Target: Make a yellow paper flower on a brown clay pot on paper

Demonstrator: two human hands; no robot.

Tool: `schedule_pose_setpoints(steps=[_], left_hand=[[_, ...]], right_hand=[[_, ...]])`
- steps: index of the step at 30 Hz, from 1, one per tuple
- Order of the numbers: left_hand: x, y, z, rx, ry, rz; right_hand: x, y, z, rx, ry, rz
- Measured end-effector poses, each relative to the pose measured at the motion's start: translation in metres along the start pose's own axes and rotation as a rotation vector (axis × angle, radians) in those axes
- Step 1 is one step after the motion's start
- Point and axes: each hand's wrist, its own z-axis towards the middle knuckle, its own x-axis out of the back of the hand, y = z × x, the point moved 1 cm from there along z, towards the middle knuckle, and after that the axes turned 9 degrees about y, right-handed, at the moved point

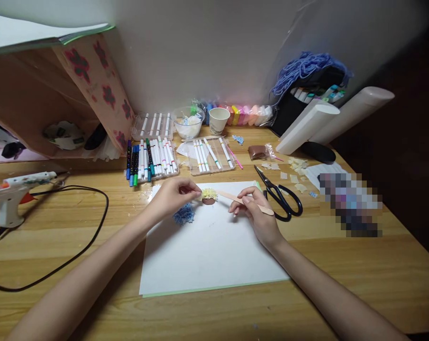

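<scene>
A small brown base topped with ruffled pale-yellow bits, the yellow tuft [209, 193], sits on the white paper sheet [214, 255]. My left hand [178, 193] is closed in a pinch at the tuft's left edge; what its fingertips hold is hidden. Between the fingers of my right hand [259, 213] is a flat wooden craft stick [232, 196], its far end touching or very close to the tuft's right side. A blue ruffled tuft [184, 214] lies on the sheet just below my left hand.
Black-handled scissors [281, 196] lie right of the sheet, near scattered yellow paper squares [297, 166]. Behind are marker pens [157, 158], a paper cup [219, 119], a plastic bowl [187, 123] and a brown clay pack [259, 152]. A corded glue gun [15, 194] stands left.
</scene>
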Motion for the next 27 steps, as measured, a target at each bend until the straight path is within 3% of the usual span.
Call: schedule_pose_setpoints(steps=[6,23,27], left_hand=[[-0.014,-0.009,-0.003,-0.039,-0.047,0.022],[-0.017,-0.015,-0.001,-0.113,-0.001,0.092],[-0.011,-0.014,0.003,-0.114,0.034,0.074]], right_hand=[[-0.005,0.003,-0.003,-0.007,-0.038,-0.058],[-0.013,0.001,-0.011,0.035,-0.109,-0.273],[-0.012,0.002,-0.01,0.047,-0.105,-0.286]])
